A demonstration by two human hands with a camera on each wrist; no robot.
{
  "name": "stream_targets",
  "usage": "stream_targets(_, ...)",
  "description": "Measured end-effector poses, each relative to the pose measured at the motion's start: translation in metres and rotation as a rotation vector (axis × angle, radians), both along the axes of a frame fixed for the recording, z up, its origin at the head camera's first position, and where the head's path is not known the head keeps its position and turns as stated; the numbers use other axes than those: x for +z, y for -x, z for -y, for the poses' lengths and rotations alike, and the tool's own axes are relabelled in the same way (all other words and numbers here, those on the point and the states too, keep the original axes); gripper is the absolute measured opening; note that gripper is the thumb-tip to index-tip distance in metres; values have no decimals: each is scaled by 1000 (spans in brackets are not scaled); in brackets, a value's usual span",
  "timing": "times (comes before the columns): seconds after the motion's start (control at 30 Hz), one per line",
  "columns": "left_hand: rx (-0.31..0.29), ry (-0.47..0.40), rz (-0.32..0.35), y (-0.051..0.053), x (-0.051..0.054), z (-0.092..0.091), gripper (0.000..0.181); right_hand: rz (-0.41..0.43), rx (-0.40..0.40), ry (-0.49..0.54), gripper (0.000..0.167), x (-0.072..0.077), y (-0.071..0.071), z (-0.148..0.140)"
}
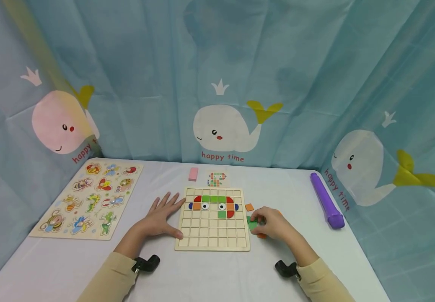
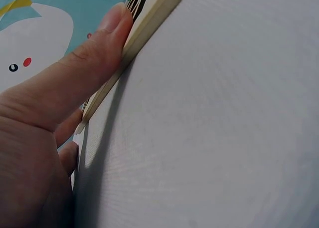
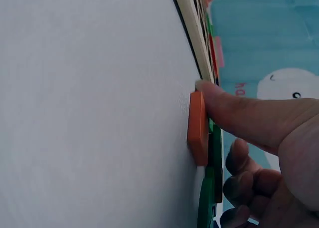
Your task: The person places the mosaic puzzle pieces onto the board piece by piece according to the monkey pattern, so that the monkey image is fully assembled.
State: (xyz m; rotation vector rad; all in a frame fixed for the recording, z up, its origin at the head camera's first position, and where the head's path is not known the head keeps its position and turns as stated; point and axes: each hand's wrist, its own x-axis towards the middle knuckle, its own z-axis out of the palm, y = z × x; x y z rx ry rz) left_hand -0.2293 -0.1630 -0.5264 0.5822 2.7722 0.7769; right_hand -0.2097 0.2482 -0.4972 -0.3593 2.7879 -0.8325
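Observation:
A wooden grid board (image 1: 200,232) lies mid-table, with colored pieces in its upper rows. My left hand (image 1: 159,219) spreads its fingers along the board's left side; its thumb (image 2: 92,53) touches the edge. At the board's right, my right hand (image 1: 274,223) bends its thumb and index finger over green pieces (image 1: 252,223). Whether they pinch one cannot be told. In the right wrist view, the thumb (image 3: 249,115) reaches past an orange block (image 3: 198,130), and the other fingers are curled. Part of the pile is hidden by the hand.
Behind the board lie a small pattern card (image 1: 216,179) and a pink block (image 1: 193,174). A wooden insect puzzle (image 1: 121,186) occupies the left side. On the right lies a purple tube-like object (image 1: 326,199). A loose orange square (image 1: 249,207) sits beside the board. Curtains (image 1: 146,126) enclose the table.

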Motion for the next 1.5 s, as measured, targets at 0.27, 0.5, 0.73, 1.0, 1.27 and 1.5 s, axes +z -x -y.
stream_targets(0.27, 2, -16, 0, 0, 0, 0, 130, -40, -53, 4, 18, 2, 1, -8)
stream_targets(0.5, -1, -8, 0, -2, 2, 1, 129, -57, -92, 79, 22, 11, 6, -35)
stream_targets(0.73, 0, -5, -13, -1, 3, 1, 130, -48, -152, 70, 13, 15, 9, -62)
stream_targets(1.0, 5, -11, -1, -1, 2, 1, 130, -33, -159, 49, 10, 8, 8, -60)
stream_targets(1.27, 0, -13, 2, 0, 0, 0, 130, -44, -147, 28, 18, 2, 9, -42)
stream_targets(1.5, 7, -11, 12, 0, 0, 0, 130, -7, -179, 20, 18, 5, 13, -38)
